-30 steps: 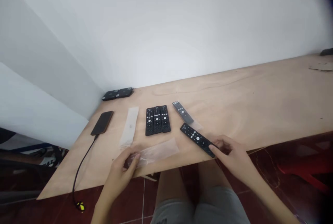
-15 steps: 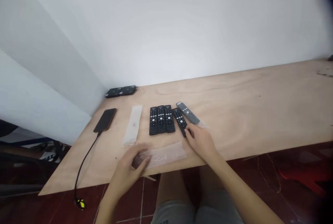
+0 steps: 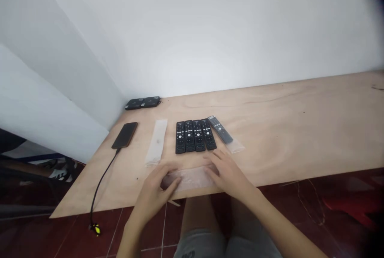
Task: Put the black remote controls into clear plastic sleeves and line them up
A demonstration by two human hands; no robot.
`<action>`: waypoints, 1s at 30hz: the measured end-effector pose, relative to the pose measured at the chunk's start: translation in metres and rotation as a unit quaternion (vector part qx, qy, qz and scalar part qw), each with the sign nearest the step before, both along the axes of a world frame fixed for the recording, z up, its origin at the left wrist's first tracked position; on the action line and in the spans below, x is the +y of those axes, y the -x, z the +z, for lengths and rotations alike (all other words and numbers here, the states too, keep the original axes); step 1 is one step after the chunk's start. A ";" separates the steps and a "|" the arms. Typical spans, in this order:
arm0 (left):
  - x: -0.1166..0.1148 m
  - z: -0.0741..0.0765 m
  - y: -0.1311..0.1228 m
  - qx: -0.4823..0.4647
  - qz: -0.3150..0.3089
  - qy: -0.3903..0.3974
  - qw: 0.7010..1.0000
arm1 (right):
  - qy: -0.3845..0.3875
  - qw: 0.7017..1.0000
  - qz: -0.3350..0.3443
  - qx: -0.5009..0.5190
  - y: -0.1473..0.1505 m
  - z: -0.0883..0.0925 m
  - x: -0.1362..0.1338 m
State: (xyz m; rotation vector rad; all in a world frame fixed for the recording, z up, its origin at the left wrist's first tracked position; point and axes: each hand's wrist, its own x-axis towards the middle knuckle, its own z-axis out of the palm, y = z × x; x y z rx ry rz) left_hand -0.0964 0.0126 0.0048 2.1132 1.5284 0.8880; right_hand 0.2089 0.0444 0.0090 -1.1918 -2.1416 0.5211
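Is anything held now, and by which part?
Clear plastic sleeve: left grip at its left end, right grip at its right end; whether either pinches it cannot be told.

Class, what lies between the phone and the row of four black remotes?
In the head view, a pale, flat strip, apparently plastic sleeves, lies between the phone and the remotes, with bare table on either side.

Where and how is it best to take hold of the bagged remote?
Probably by the long edges near the middle of the bagged remote, with the right hand coming from its right: it is slim, lies slanted, and its top end crowds the bare remotes.
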 end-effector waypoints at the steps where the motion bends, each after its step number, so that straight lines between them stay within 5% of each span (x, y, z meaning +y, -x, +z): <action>1: -0.001 0.000 0.002 -0.006 0.004 0.006 1.000 | 0.008 1.000 0.006 -0.015 -0.003 -0.001 -0.002; 8: 0.003 -0.005 0.018 -0.107 0.067 0.036 0.991 | 0.065 0.997 -0.008 -0.036 -0.039 -0.002 -0.002; 13: 0.013 -0.009 0.017 -0.257 0.105 0.081 0.957 | 0.079 0.997 -0.011 -0.006 -0.052 -0.002 -0.001; 20: 0.018 -0.004 0.012 -0.312 0.161 0.077 0.933 | 0.124 0.991 -0.015 0.047 -0.070 -0.004 0.004; 24: 0.019 -0.005 0.005 -0.294 0.165 0.029 0.941 | 0.130 0.989 -0.020 0.069 -0.086 -0.005 0.007; 30: 0.016 -0.011 -0.013 -0.129 0.133 -0.019 0.983 | 0.072 0.991 -0.060 0.098 -0.079 -0.002 0.009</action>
